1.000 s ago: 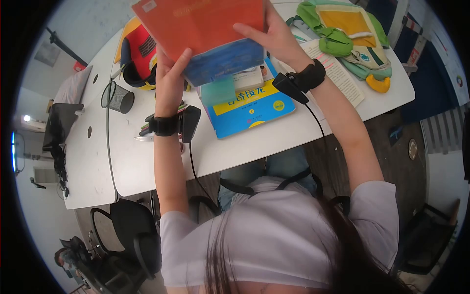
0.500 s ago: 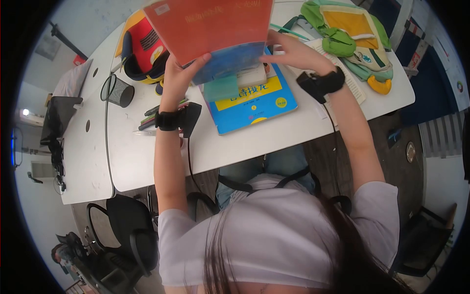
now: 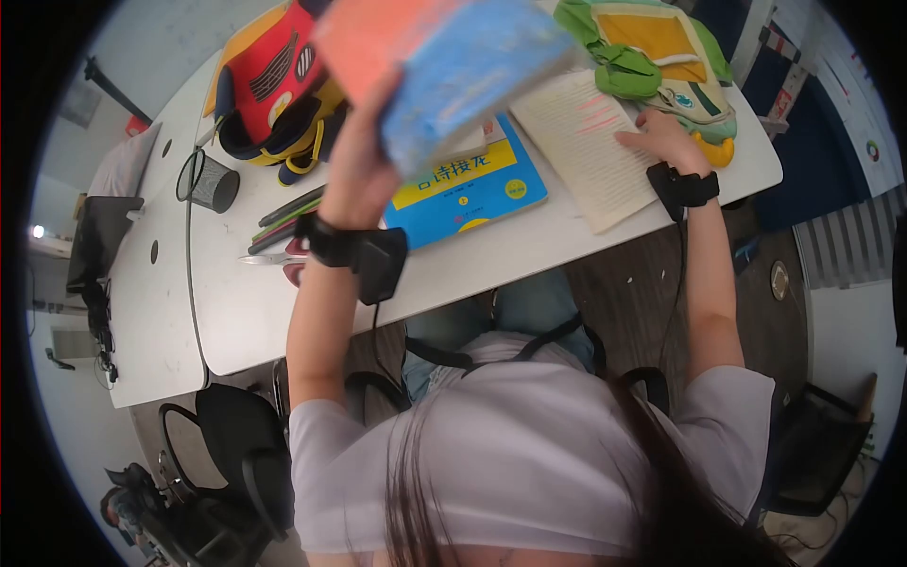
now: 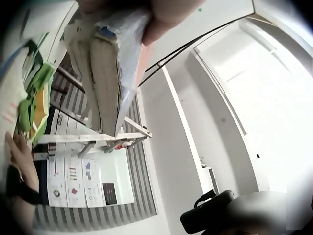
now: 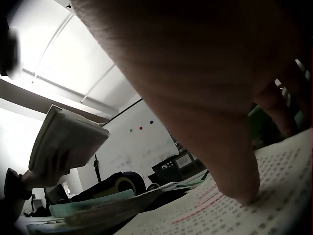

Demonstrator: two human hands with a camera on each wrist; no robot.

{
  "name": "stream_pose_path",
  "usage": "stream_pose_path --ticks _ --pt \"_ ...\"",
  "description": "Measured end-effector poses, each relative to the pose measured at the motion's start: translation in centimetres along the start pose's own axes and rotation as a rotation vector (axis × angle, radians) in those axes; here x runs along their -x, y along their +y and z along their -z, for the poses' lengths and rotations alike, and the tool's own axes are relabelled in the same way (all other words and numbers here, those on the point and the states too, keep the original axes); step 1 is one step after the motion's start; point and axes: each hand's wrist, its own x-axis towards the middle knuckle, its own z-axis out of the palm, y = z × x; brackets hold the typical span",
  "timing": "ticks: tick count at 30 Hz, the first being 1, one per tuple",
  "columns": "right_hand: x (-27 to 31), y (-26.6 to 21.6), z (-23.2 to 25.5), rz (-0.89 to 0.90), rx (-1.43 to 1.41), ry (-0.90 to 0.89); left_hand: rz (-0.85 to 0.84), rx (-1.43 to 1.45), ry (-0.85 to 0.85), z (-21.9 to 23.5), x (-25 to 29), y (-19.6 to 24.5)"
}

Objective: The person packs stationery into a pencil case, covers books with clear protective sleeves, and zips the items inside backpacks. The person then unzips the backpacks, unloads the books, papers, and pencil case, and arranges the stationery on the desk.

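Note:
My left hand (image 3: 364,161) grips a thick book (image 3: 472,76) with an orange-and-blue cover, lifted and tilted over the table. The left wrist view shows the edge of the book's page block (image 4: 105,83) and a clear plastic cover. My right hand (image 3: 673,142) is at the right side of a printed sheet (image 3: 590,161) with pink highlighted lines, beside the green backpack. In the right wrist view its thumb (image 5: 239,181) touches the print, while the other fingers extend past the sheet's edge. A blue-and-yellow book (image 3: 487,194) lies below the raised book.
A green-and-yellow backpack (image 3: 699,90) lies at the back right. On the left are a red-and-navy backpack (image 3: 274,94), a mesh pen cup (image 3: 215,184), several pens (image 3: 288,210) and red-handled scissors (image 3: 269,258). The white table's front edge (image 3: 491,283) is close to the body.
My right hand has left the orange-and-blue book and moved right to the printed sheet. My left hand keeps hold of the book, which has turned and tilted.

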Motion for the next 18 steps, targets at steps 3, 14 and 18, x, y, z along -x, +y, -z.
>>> stream_pose_path --ticks 3,14,18 --pt "0.4 -1.4 0.6 -0.011 -0.112 -0.156 0.157 0.003 -0.025 -1.2 -0.9 -3.7" --pt "0.9 1.5 1.2 -0.19 -0.74 -0.231 0.212 -0.245 -0.166 -2.8 -2.5 -12.7" --pt "2.2 1.2 1.4 -0.033 -0.534 -0.264 0.078 -0.49 -0.222 -4.4 -2.8 -9.6"
